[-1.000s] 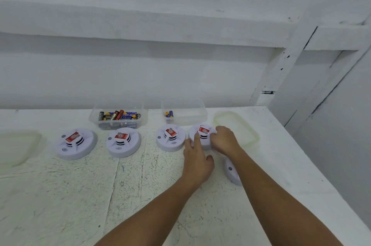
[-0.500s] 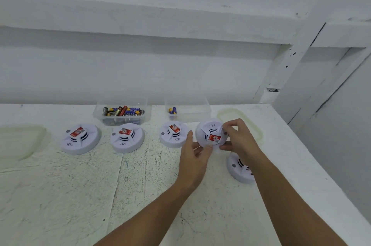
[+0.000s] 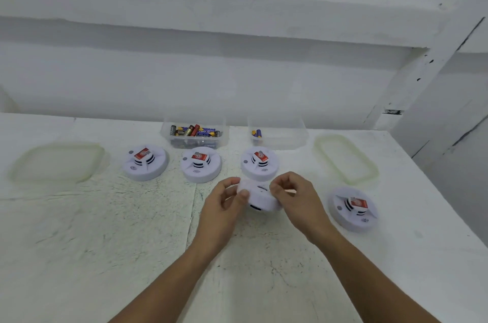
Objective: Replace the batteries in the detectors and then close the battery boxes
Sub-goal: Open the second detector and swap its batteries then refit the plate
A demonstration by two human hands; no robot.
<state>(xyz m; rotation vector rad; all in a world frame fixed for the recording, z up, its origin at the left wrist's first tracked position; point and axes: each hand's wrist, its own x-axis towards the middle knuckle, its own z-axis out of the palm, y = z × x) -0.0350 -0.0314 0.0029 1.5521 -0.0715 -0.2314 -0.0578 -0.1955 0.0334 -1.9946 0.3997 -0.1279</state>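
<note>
Left hand (image 3: 224, 208): I log thumb and fingers curled, pinching the left rim of a round white detector (image 3: 260, 197). Right hand (image 3: 295, 198): fingers curled over the right rim. The detector is held just above the table (image 3: 79, 243), in front of me, tipped off level. It is a disc, so there is no long axis. It is blurred and I cannot tell which face is up. Behind it, a row of three detectors (image 3: 201, 164) lies flat, red labels up. A fourth (image 3: 353, 208) lies to the right. Further back are a clear tub of batteries (image 3: 195, 135) and a second tub (image 3: 280, 135) holding a few. One lid (image 3: 56, 161) lies far left and another lid (image 3: 346, 159) at the right.
</note>
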